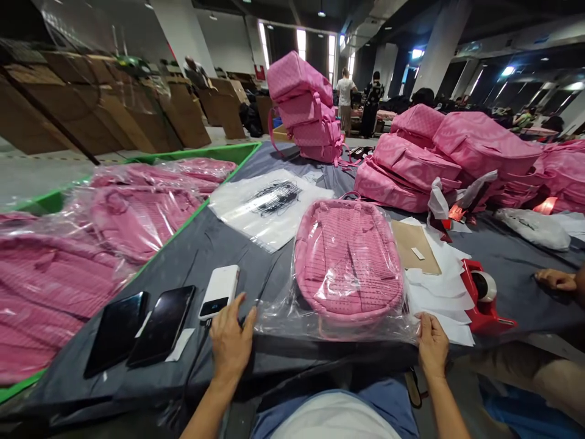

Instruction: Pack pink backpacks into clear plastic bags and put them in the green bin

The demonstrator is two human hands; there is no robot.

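Note:
A pink backpack (350, 262) lies in a clear plastic bag (292, 317) at the table's front edge, straps facing up. The bag's open-looking loose end spreads toward me. Thumb and fingers of my right hand (432, 344) pinch that bag's near right corner. My left hand (231, 335) is open, fingers apart, between the bag's left corner and a white power bank (220, 291). Its thumb reaches close to the plastic; whether it touches, I cannot tell. A cable runs from the power bank past my left wrist.
Two dark phones (162, 326) lie at left. Bagged backpacks fill a green-edged bin (155, 253) beside the table. Flat plastic bags (274, 207) lie behind. Stacked pink backpacks (306, 110), white paper sheets (436, 299) and a red tape dispenser (487, 305) stand around; another person's hand (556, 279) rests at right.

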